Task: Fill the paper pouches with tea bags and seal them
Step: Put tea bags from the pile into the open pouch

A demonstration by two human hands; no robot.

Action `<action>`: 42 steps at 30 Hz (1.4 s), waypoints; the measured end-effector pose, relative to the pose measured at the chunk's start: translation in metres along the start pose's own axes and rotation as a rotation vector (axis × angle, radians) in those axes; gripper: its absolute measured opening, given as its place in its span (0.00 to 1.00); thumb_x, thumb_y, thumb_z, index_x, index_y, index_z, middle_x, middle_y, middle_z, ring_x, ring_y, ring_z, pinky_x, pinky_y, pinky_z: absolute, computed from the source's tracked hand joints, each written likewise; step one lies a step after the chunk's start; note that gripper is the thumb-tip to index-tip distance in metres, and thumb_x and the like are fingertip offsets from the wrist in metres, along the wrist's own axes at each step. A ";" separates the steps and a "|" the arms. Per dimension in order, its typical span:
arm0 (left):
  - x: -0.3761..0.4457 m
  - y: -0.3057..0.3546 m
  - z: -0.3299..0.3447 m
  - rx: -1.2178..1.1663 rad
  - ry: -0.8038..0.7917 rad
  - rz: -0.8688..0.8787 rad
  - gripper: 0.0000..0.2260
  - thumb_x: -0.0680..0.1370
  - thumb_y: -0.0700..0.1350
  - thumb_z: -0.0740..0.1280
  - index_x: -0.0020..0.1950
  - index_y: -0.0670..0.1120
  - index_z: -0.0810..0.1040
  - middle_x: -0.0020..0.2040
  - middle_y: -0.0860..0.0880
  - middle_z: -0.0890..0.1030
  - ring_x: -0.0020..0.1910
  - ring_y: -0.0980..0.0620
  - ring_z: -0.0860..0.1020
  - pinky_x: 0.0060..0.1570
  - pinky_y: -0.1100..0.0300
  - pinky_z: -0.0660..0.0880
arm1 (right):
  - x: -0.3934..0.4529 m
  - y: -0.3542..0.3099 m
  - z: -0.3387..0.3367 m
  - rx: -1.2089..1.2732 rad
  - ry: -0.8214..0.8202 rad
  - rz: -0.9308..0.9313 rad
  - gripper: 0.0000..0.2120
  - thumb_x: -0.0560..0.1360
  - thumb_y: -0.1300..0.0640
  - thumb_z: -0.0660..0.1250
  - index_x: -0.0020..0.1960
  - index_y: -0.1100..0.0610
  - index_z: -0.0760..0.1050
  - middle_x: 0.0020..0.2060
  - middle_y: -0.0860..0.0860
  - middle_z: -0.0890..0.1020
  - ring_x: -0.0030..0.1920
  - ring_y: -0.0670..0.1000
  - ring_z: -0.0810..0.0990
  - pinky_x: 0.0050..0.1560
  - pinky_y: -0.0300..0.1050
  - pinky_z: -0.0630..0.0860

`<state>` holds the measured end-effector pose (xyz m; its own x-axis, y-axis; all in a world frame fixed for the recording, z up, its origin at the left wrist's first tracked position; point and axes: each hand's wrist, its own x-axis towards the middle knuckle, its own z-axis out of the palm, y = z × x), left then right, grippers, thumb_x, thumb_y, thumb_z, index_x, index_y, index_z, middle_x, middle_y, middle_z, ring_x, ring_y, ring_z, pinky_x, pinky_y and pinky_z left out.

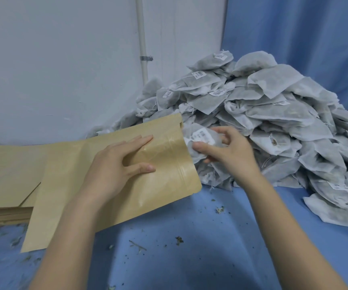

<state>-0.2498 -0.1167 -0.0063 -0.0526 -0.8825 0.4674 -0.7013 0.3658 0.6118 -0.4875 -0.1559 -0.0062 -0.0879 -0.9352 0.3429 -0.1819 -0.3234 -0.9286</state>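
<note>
The kraft paper pouch (114, 181) lies slanted under your left hand (116, 164), its open mouth turned toward your right hand (225, 151). Your left hand rests on the pouch with the fingers fairly straight and the thumb spread away from them; whether the fingertips are tucked into the mouth cannot be told. Your right hand pinches a white tea bag (202, 139) between thumb and curled fingers, right at the pouch mouth, with the bag's edge touching it. The tea bag carries a small white label with dark print, too blurred to read.

Beyond and to the outer side of your right hand rises a large pile of tea bags (273, 114); several show the same small labels, also unreadable. To the outer side of your left hand, a stack of flat paper pouches (8, 174) lies partly beneath the one you hold.

Everything sits on a blue cloth surface (189, 237) scattered with dry tea crumbs (179, 240) in front of your hands. Behind stand a white wall (64, 59) with a vertical white pipe (142, 38) and, on the right-hand side, a blue curtain (304, 38).
</note>
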 end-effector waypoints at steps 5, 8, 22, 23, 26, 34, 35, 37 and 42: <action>0.000 0.007 0.003 -0.028 -0.058 0.054 0.27 0.65 0.52 0.76 0.59 0.71 0.73 0.65 0.66 0.73 0.64 0.70 0.66 0.54 0.84 0.57 | -0.010 -0.004 0.015 -0.178 -0.602 -0.016 0.11 0.76 0.55 0.64 0.51 0.40 0.79 0.50 0.41 0.83 0.49 0.41 0.81 0.49 0.34 0.77; 0.000 0.004 0.003 -0.017 -0.068 0.037 0.27 0.66 0.51 0.76 0.60 0.71 0.73 0.66 0.65 0.72 0.65 0.69 0.66 0.56 0.81 0.57 | -0.007 0.000 0.007 -0.262 -0.378 -0.095 0.08 0.75 0.51 0.65 0.48 0.40 0.81 0.46 0.41 0.84 0.47 0.43 0.81 0.50 0.37 0.76; 0.000 -0.008 0.004 0.109 -0.018 -0.038 0.28 0.66 0.53 0.76 0.63 0.68 0.72 0.68 0.60 0.71 0.67 0.59 0.67 0.57 0.65 0.61 | 0.014 0.028 -0.050 -0.582 0.003 0.110 0.31 0.59 0.51 0.80 0.58 0.52 0.70 0.47 0.45 0.76 0.47 0.48 0.75 0.43 0.39 0.69; 0.000 -0.009 0.003 0.111 -0.021 -0.043 0.28 0.66 0.53 0.76 0.62 0.68 0.72 0.68 0.60 0.72 0.67 0.59 0.67 0.57 0.65 0.61 | 0.013 0.020 -0.054 -0.499 -0.047 0.076 0.30 0.57 0.53 0.81 0.55 0.49 0.72 0.46 0.43 0.77 0.45 0.44 0.76 0.41 0.37 0.71; -0.001 -0.012 0.000 0.098 -0.022 -0.044 0.27 0.66 0.53 0.76 0.62 0.69 0.72 0.67 0.62 0.72 0.64 0.64 0.67 0.56 0.66 0.61 | 0.005 0.005 -0.057 -0.301 -0.155 -0.039 0.27 0.54 0.58 0.82 0.50 0.44 0.77 0.48 0.46 0.80 0.40 0.41 0.78 0.41 0.37 0.78; 0.000 0.007 0.005 0.002 -0.095 0.062 0.28 0.65 0.51 0.76 0.60 0.70 0.73 0.65 0.67 0.72 0.62 0.73 0.66 0.54 0.84 0.57 | -0.003 0.002 0.000 -0.401 -0.215 -0.285 0.20 0.62 0.63 0.77 0.50 0.46 0.80 0.41 0.43 0.73 0.37 0.41 0.71 0.40 0.31 0.68; 0.000 0.010 0.007 -0.005 -0.104 0.081 0.28 0.65 0.51 0.76 0.60 0.70 0.73 0.65 0.67 0.72 0.61 0.76 0.65 0.54 0.84 0.57 | -0.005 0.003 0.009 -0.384 -0.295 -0.283 0.16 0.66 0.66 0.72 0.46 0.47 0.79 0.38 0.40 0.76 0.36 0.39 0.73 0.38 0.30 0.67; 0.000 0.012 0.010 -0.013 -0.114 0.095 0.28 0.65 0.50 0.77 0.61 0.69 0.73 0.65 0.67 0.72 0.56 0.82 0.63 0.53 0.85 0.56 | -0.009 0.004 0.017 -0.322 -0.509 -0.220 0.17 0.72 0.66 0.66 0.43 0.42 0.74 0.36 0.34 0.78 0.38 0.32 0.76 0.39 0.27 0.70; -0.001 0.007 0.008 -0.043 -0.054 0.056 0.27 0.66 0.49 0.76 0.57 0.72 0.72 0.57 0.73 0.70 0.49 0.88 0.60 0.48 0.87 0.57 | 0.002 0.016 0.001 -0.240 -0.119 -0.221 0.11 0.75 0.61 0.66 0.54 0.49 0.79 0.49 0.44 0.82 0.51 0.43 0.80 0.55 0.36 0.75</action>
<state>-0.2608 -0.1154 -0.0079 -0.1301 -0.8745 0.4672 -0.6648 0.4265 0.6133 -0.4897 -0.1630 -0.0207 0.0919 -0.8613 0.4997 -0.4099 -0.4900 -0.7693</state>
